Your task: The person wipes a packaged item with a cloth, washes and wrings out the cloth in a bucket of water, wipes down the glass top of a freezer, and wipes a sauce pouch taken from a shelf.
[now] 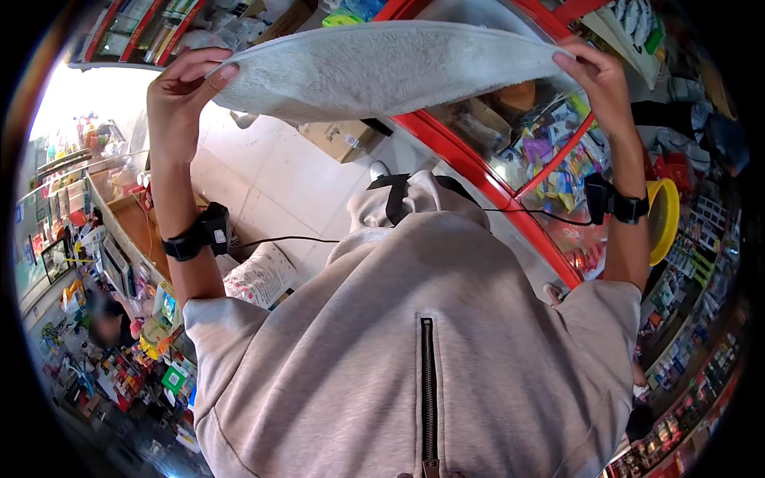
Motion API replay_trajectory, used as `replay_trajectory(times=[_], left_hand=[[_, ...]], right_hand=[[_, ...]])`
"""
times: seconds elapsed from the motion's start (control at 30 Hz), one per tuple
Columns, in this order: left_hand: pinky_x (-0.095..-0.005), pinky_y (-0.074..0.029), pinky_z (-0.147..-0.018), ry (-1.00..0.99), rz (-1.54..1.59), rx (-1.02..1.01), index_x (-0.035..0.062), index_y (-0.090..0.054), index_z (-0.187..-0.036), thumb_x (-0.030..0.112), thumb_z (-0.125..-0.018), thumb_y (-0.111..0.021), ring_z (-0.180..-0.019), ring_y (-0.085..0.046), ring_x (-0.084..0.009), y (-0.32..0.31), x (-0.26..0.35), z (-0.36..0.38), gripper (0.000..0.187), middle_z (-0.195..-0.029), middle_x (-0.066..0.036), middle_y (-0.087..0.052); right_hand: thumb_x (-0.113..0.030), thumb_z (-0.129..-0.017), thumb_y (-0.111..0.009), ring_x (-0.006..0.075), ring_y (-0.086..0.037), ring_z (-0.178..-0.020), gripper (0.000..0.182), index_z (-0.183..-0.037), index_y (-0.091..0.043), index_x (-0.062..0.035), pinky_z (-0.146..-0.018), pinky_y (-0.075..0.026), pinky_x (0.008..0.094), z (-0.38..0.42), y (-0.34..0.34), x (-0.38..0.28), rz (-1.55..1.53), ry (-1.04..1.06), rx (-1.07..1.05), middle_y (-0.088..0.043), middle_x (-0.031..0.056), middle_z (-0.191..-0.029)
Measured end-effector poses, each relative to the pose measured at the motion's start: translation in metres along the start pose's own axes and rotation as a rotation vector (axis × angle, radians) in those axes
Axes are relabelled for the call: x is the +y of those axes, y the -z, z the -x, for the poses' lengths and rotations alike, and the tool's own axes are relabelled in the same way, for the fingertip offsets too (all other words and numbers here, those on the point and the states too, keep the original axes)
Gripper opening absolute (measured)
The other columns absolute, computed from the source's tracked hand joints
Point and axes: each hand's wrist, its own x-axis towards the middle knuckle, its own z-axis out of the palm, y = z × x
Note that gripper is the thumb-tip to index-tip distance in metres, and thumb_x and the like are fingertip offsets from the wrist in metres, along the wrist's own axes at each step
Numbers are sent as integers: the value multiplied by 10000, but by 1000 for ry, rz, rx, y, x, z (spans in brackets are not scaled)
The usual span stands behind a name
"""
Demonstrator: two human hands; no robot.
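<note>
A light grey, fluffy cloth [382, 68] is stretched between my two raised hands, its top edge fairly straight and its lower edge hanging loose. My left hand [187, 92] pinches the cloth's left corner between thumb and fingers. At the opposite corner, my right hand [594, 72] grips it the same way. Below the cloth, partly covered by it, lies a cardboard box [341, 140] on the tiled floor. Behind the cloth's right half stands a red-framed case [458, 155] filled with colourful packets [558, 155].
Black bands with small devices are strapped to both wrists, the left band [185, 243] and right band [629, 209] trailing cables. A yellow round basin [663, 221] is at the right. A printed sack [259, 277] rests on the floor. Crowded shelves and a counter [119, 211] line the left.
</note>
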Motion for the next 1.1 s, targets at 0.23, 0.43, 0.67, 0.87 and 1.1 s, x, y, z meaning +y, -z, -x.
replay_trajectory(times=[0.23, 0.43, 0.67, 0.87, 1.1], left_hand=[[-211, -488, -732, -38, -367, 98, 3, -749, -1026, 79, -860, -780, -788, -621, -66, -2, 9, 7, 185, -899, -32, -727], [-224, -498, -760, -128, -265, 137, 2, -741, -1021, 55, -862, -770, -825, -633, -77, 4, 15, 9, 170, -908, -41, -726], [-213, -489, -741, 50, 136, -53, 10, -673, -1077, -30, -872, -713, -899, -620, -73, 19, 18, -3, 213, -985, -34, -711], [-116, -443, -526, 226, 484, -67, 60, -692, -1072, 48, -921, -683, -766, -641, 0, -5, -24, -40, 151, -975, -12, -729], [-240, -572, -681, 89, 646, 1, 33, -666, -995, 42, -880, -718, -844, -699, -133, -140, -8, -19, 126, -972, -73, -720]], right_hand=[[-190, -931, -717, 67, -642, -849, 227, -1090, -738, -29, -761, -505, 213, -9, 5, -15, -57, 117, 174, -721, 25, -940], [-145, -881, -769, 33, -620, -696, 152, -1003, -770, -53, -605, -477, 179, -6, 17, -39, 76, 365, 306, -712, 5, -788], [-112, -920, -684, 53, -601, -617, 119, -836, -682, -28, -527, -421, 233, -23, 31, -86, -121, -35, 285, -650, 1, -706], [-181, -936, -696, 32, -547, -536, 165, -875, -699, -28, -463, -391, 197, -63, 0, -49, -102, -84, 336, -629, -37, -668], [-136, -872, -774, 38, -634, -739, 180, -1013, -757, -25, -640, -491, 177, -33, -105, -54, -295, -60, 417, -718, 20, -821]])
